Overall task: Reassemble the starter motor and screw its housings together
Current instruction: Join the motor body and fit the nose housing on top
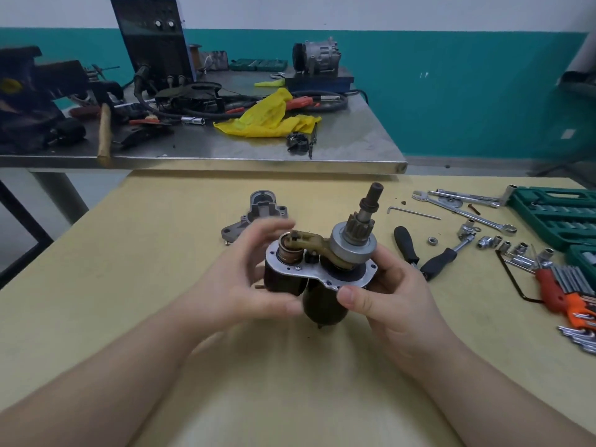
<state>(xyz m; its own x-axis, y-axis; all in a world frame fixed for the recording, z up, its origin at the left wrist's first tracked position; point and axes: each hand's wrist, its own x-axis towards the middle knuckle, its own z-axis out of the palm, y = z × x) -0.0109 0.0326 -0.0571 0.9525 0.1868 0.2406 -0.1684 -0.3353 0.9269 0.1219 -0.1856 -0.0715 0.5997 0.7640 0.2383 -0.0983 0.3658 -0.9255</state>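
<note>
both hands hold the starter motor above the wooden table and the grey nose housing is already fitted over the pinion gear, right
Not quite. In the head view the grey nose housing lies apart on the wooden table, behind the left hand; the pinion gear is bare. Both hands, with the right hand, do hold the starter motor.

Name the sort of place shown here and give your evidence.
Probably a repair workshop or training garage: a socket set and wrenches lie on the table, and a steel bench behind holds cables and tools.

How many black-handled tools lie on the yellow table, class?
2. A screwdriver lies just right of the right hand gripping the starter motor; a ratchet lies beside it, further right. The hands may hide others.
</note>
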